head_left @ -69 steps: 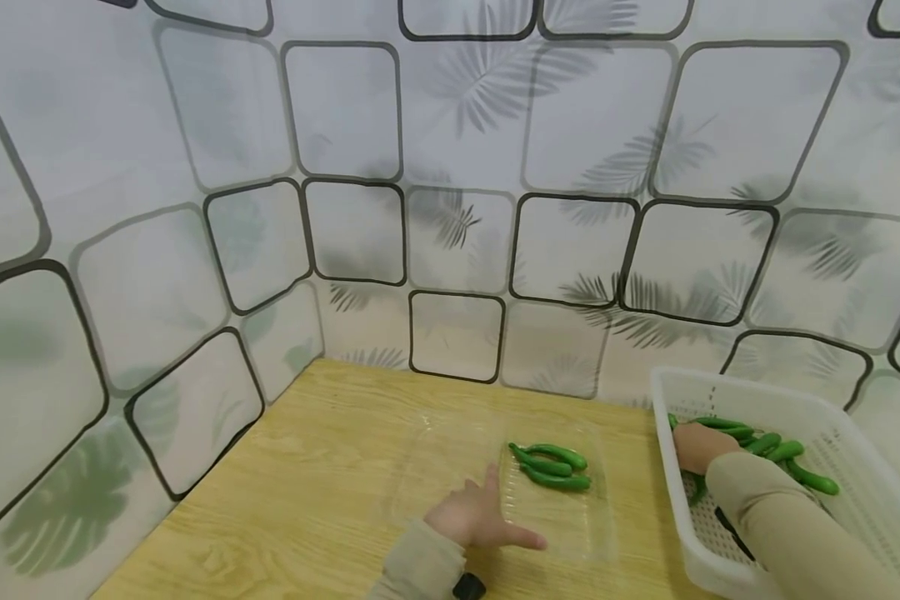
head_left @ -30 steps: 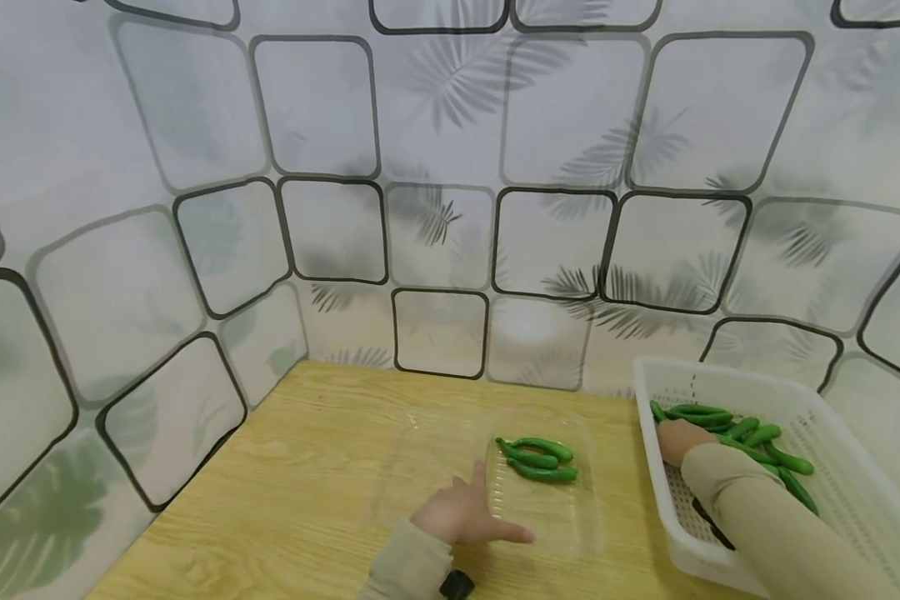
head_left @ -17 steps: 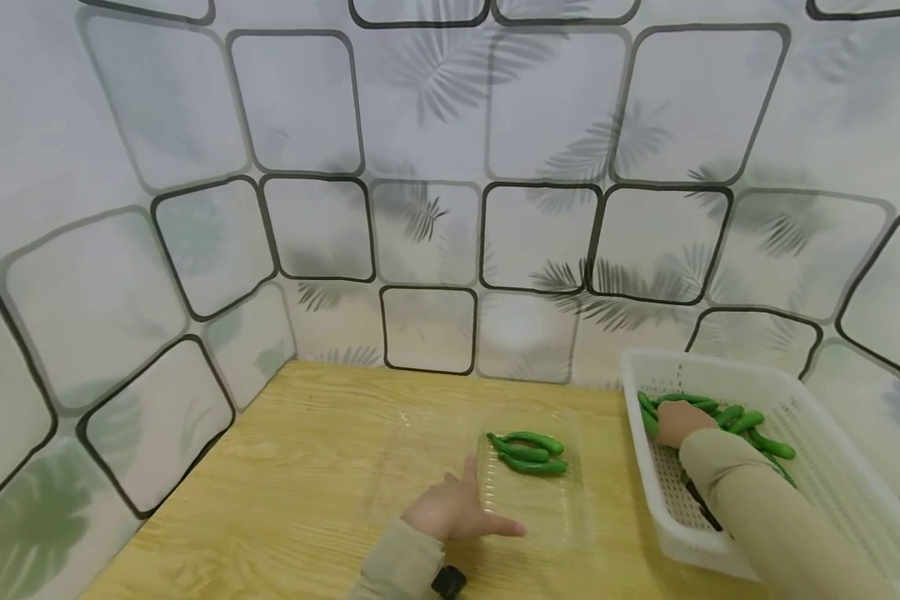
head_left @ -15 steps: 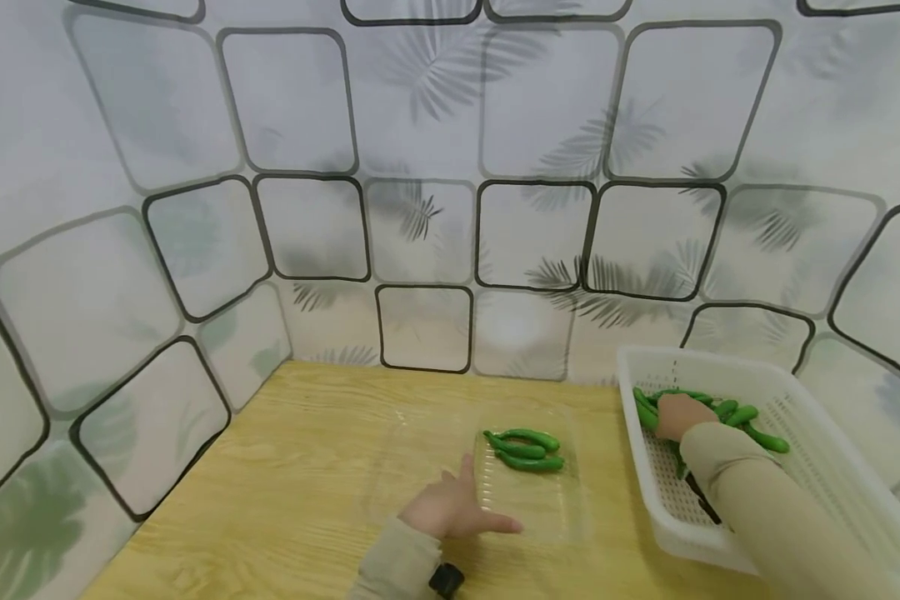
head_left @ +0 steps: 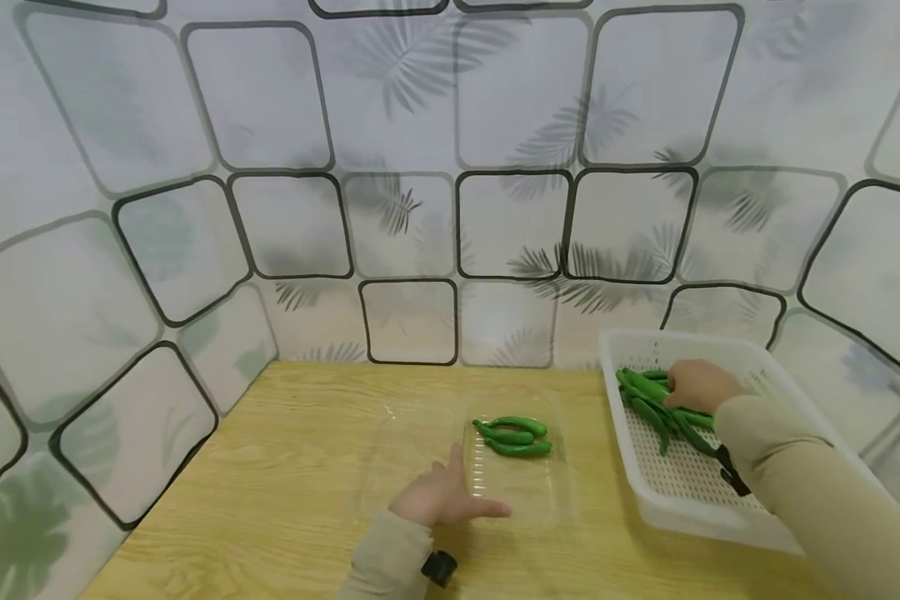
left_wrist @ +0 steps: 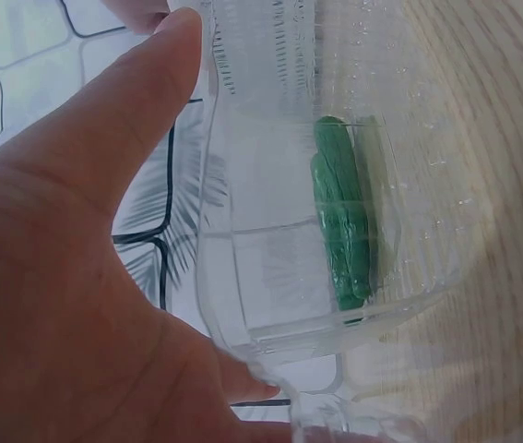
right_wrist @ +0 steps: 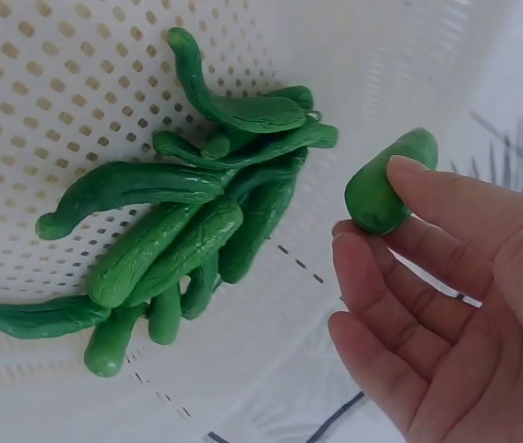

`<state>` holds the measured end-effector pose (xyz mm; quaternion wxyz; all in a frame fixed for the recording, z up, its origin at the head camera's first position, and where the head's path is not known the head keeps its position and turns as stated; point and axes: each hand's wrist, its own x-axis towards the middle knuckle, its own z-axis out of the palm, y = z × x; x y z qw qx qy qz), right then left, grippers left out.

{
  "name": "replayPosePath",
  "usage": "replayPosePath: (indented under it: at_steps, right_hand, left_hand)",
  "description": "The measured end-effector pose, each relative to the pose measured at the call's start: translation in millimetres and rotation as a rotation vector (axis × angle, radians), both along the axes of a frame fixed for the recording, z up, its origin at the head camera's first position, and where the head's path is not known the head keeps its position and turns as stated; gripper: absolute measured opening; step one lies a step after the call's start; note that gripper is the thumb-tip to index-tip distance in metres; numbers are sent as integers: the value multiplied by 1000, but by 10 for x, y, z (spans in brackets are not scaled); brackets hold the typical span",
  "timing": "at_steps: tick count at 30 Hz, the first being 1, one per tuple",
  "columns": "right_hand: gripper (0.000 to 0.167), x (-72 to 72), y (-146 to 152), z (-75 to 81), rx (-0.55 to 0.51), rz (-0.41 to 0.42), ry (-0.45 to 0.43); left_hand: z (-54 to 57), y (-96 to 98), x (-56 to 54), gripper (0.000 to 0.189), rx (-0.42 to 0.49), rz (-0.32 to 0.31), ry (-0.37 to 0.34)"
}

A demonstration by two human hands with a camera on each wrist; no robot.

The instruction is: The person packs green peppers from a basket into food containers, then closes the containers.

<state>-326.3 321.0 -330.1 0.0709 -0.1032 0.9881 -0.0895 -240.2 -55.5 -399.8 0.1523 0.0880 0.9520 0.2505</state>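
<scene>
My right hand [head_left: 701,385] is over the white basket, pinching a green pepper [right_wrist: 386,189] between thumb and fingertips, clear of the pile in the right wrist view. In the head view that pepper is hard to tell from the others. Several green peppers [right_wrist: 173,249] lie heaped on the basket's perforated floor. My left hand [head_left: 438,497] rests at the fold of an open clear plastic clamshell box [head_left: 521,492], thumb and index finger spread. The left wrist view shows its fingers touching the box's rim. A few green peppers [head_left: 513,437] lie side by side in the box's right half.
The white basket [head_left: 633,475] stands on the right of the wood-grain table [head_left: 270,483], its walls rising around the peppers. A patterned curtain [head_left: 412,317] closes off the back and left. Black wrist mounts [head_left: 440,568] sit at both cuffs.
My right hand has come up off the pile and moved toward the basket's back, with a pepper pinched in it. The head view has swung right. The left hand stays at the box.
</scene>
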Motion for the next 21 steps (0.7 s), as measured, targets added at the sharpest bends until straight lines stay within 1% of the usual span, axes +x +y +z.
replayPosePath:
  at_steps: [2, 4, 7, 9, 10, 14, 15, 17, 21]
  right_hand:
    - [30, 50, -8, 59, 8, 1, -10]
    - [31, 89, -12, 99, 16, 3, -19]
    - [24, 137, -6, 136, 28, -3, -31]
    - [17, 165, -1, 154, 43, 4, -22]
    - [17, 180, 3, 164, 51, 6, -18]
    - [32, 244, 7, 180, 82, 15, 4]
    - [33, 260, 5, 182, 84, 14, 6]
    - [32, 290, -1, 183, 84, 18, 15]
    - [24, 340, -21, 196, 80, 33, 37]
  left_hand:
    - [8, 1, 3, 123, 0, -4, 1]
    - [13, 2, 5, 123, 0, -9, 3]
    - [20, 2, 8, 122, 1, -17, 6]
    - [23, -2, 9, 122, 2, -19, 10]
    - [26, -3, 10, 122, 4, -19, 10]
    - [29, -3, 14, 121, 4, -18, 8]
    - [29, -2, 15, 121, 3, -18, 7]
    - [27, -1, 16, 121, 0, -19, 6]
    - [26, 4, 22, 121, 3, -15, 2]
